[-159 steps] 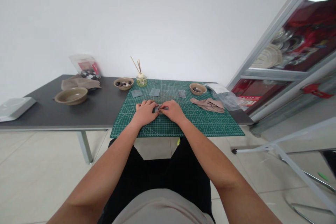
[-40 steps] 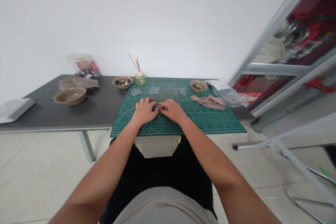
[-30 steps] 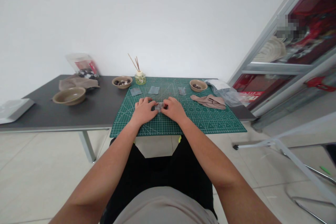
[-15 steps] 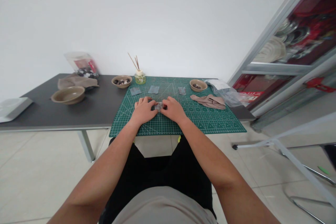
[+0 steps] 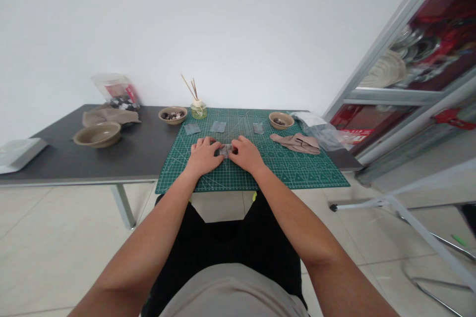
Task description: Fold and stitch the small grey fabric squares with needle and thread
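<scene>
Both my hands rest on the green cutting mat (image 5: 297, 173), pinching one small grey fabric piece (image 5: 225, 149) between them. My left hand (image 5: 204, 156) grips its left side with curled fingers. My right hand (image 5: 243, 154) holds its right side the same way. Something dark shows inside the piece, too small to name. Three more small grey pieces (image 5: 217, 126) lie in a row on the mat just beyond my hands.
A tan bowl of buttons (image 5: 173, 115) and a reed diffuser (image 5: 197, 108) stand behind the mat's left corner. Another small bowl (image 5: 280, 120), beige cloth (image 5: 297, 142) and a clear plastic bag (image 5: 320, 131) lie right. A large empty bowl (image 5: 97, 133) sits left.
My fingers have shifted a little on the grey piece, which now shows more between my hands. Hands stay in the same spot on the mat.
</scene>
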### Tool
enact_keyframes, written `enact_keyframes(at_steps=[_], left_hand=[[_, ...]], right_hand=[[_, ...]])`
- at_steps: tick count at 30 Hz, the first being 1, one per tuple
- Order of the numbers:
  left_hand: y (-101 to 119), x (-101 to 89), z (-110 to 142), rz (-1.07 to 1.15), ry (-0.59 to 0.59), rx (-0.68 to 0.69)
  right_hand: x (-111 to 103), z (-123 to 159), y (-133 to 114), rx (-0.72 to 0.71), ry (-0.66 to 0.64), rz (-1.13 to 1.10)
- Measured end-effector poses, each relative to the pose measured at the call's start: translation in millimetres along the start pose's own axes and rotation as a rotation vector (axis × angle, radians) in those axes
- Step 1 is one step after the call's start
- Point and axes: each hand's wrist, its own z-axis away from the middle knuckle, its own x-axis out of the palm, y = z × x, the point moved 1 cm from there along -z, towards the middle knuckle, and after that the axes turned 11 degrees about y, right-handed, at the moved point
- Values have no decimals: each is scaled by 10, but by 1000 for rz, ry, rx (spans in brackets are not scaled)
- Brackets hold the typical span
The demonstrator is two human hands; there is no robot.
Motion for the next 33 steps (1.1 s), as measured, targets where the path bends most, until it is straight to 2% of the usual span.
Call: enact_keyframes(at_steps=[6,8,12,14,19,21,29,33], left_hand=[[9,-12,-1,-6,-9,-2],[6,-9,-3,-1,-8,2],[1,-4,-7,3,-16,-9],[0,-1,-6,1,-12,-10],[-7,14,4,-5,14,19],[-11,21,8,-2,24,25],[-10,13,-4,-6,0,2],[-12,13,-6,-8,0,4]], right_hand=[[6,-4,10,-141,-72,-152],[18,-16,16,-121,-56,-110],[23,-17,12,13,0,31],[10,-3,3,26,-1,31],[-13,19,1,-128,-74,-105],[-2,11,14,-143,-74,-122],[40,-5,24,33,20,54],[34,0,10,75,54,87]])
